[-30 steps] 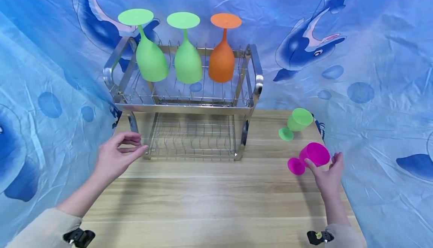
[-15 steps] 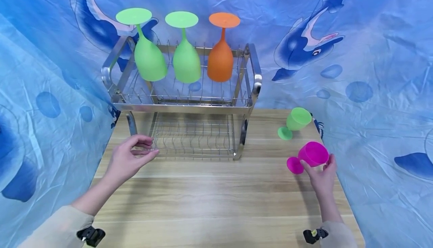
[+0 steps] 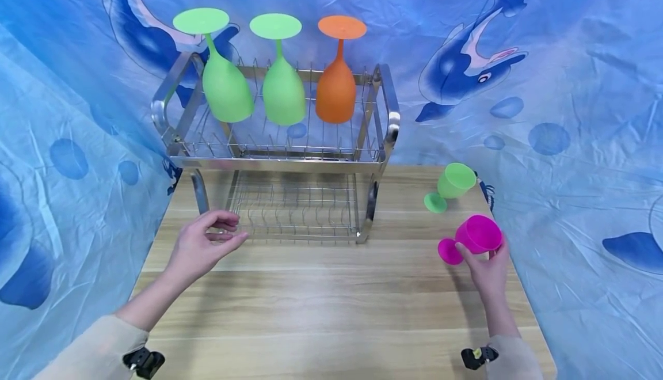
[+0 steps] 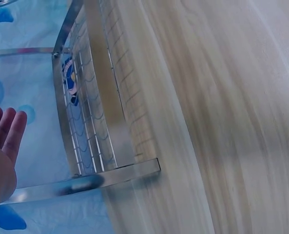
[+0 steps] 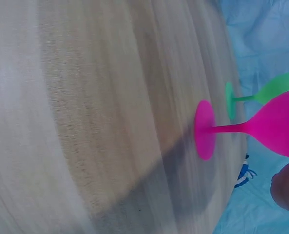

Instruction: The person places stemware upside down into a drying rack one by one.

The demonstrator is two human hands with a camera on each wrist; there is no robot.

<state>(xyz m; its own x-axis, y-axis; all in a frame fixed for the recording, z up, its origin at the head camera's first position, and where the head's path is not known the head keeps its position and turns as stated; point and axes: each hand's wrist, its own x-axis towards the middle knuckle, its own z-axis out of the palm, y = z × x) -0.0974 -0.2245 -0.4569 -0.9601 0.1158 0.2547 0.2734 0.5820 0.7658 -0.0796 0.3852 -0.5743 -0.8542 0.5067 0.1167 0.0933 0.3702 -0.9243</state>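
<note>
My right hand [image 3: 489, 273] holds the bowl of a magenta wine glass [image 3: 479, 234], its thumb on the near left of the bowl and fingers at the right side. That glass stands upright on its round foot [image 5: 205, 130] in the right wrist view. Behind it a light green wine glass [image 3: 456, 181] stands upright. My left hand [image 3: 199, 244] hovers, holding nothing, by the lower left front of a metal two-tier dish rack [image 3: 279, 166]. Upside down on the upper tier sit two green wine glasses [image 3: 227, 89] and an orange wine glass [image 3: 336, 92].
The rack's lower wire tier [image 3: 295, 210] sits low over the wooden table [image 3: 321, 305]. Blue curtains with dolphin prints [image 3: 580, 69] hang behind the table and along both sides.
My left hand has moved right, toward the rack's lower front. My right hand's fingers have closed in around the magenta glass's bowl. The glasses keep their places.
</note>
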